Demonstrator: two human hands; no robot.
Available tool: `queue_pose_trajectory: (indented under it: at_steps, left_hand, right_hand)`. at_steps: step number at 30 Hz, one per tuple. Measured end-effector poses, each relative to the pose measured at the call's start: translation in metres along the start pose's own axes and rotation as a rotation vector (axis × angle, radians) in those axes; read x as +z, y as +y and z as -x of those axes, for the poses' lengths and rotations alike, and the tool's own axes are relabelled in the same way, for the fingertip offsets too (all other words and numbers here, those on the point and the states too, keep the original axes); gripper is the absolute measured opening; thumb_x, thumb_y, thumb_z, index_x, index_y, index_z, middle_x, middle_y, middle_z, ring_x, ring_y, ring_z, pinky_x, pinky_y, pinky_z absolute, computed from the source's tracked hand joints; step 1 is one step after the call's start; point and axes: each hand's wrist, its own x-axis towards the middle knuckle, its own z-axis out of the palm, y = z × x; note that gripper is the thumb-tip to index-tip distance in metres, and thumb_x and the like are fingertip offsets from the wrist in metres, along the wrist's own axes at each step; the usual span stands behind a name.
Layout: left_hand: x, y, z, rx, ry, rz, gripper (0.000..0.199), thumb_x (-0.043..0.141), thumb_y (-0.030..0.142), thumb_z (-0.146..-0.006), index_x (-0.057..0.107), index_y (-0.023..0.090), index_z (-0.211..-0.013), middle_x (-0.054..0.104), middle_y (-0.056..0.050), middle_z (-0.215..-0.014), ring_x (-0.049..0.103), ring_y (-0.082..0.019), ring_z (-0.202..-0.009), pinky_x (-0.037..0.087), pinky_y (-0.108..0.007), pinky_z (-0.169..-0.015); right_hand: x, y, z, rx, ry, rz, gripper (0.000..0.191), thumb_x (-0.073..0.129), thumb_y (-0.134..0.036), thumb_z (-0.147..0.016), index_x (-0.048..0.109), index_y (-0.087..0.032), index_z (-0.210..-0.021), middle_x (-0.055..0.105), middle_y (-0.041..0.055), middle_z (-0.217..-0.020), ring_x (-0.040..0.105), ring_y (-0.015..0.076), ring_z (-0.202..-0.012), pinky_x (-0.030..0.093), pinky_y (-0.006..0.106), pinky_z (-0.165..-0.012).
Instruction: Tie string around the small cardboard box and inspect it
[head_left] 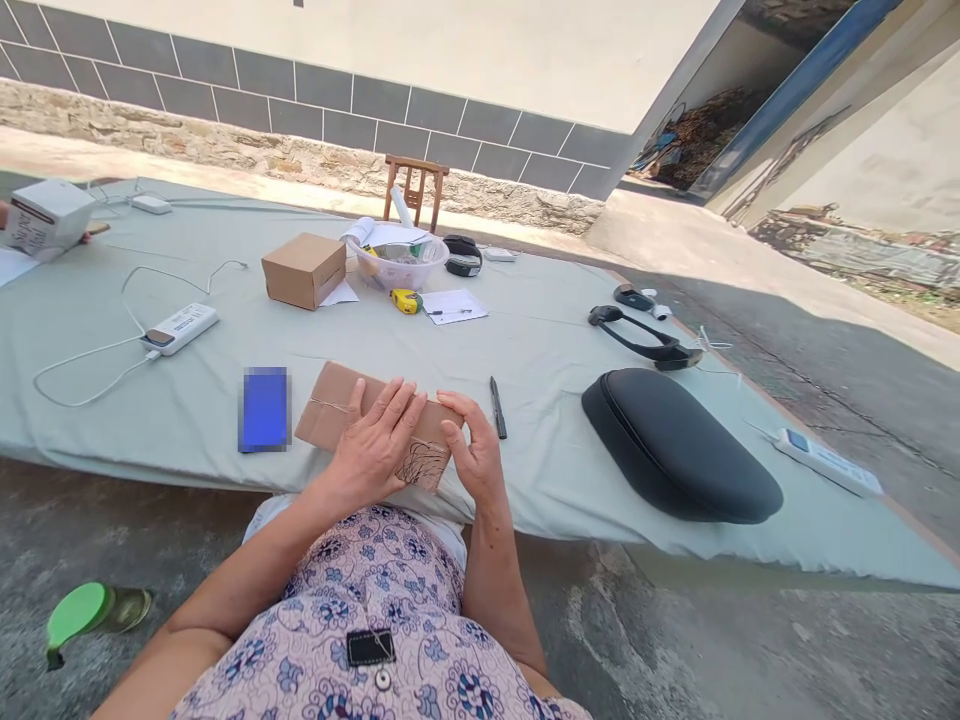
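A flat brown cardboard piece [326, 405] with thin string around it and dark scribbled lines near its right end lies at the table's near edge. My left hand [375, 435] rests flat on its middle, fingers spread. At the right end my right hand [474, 445] touches the cardboard's edge, with thumb and fingers apart and curved. A black pen [498, 408] lies just right of my right hand. To the left of the cardboard is a blurred blue rectangular item [265, 409].
Beyond are a brown box [304, 270], a filled bowl [397, 265], a yellow tape measure [406, 301] and paper [454, 306]. A black case [679, 445] sits right, a power strip [180, 328] left. A person's hand touches a white box [49, 218] far left.
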Motion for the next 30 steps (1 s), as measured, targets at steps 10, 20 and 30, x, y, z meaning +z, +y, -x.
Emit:
queue_pose_trajectory:
  at_steps: [10, 20, 30]
  left_hand:
    - [0.008, -0.007, -0.012, -0.034, -0.063, -0.081, 0.106, 0.071, 0.053, -0.081, 0.019, 0.004, -0.158, 0.021, -0.026, -0.164, 0.014, -0.037, -0.156, -0.004, -0.067, -0.122]
    - [0.015, -0.008, -0.020, -0.023, -0.087, -0.109, 0.086, 0.064, 0.025, -0.087, 0.022, 0.008, -0.159, 0.023, -0.022, -0.164, 0.016, -0.030, -0.156, 0.016, -0.057, -0.127]
    - [0.017, -0.008, -0.017, -0.025, -0.062, -0.098, 0.073, 0.055, 0.019, -0.090, 0.028, 0.005, -0.157, 0.026, -0.020, -0.163, 0.018, -0.028, -0.155, 0.020, -0.053, -0.127]
  right_hand:
    - [-0.005, 0.006, 0.013, 0.023, -0.310, 0.289, 0.116, 0.082, -0.060, -0.069, 0.013, -0.038, -0.160, -0.003, 0.0089, -0.171, 0.006, 0.0399, -0.157, 0.024, 0.063, -0.123]
    - [-0.004, 0.018, 0.000, 0.062, -0.277, 0.268, 0.108, 0.081, -0.057, -0.072, 0.020, -0.036, -0.159, 0.015, 0.0113, -0.167, 0.015, 0.0348, -0.157, 0.028, 0.056, -0.124]
    - [-0.001, 0.022, 0.001, 0.046, -0.247, 0.241, 0.107, 0.081, -0.058, -0.071, 0.024, -0.035, -0.158, 0.014, 0.0114, -0.169, 0.016, 0.0340, -0.157, 0.028, 0.055, -0.124]
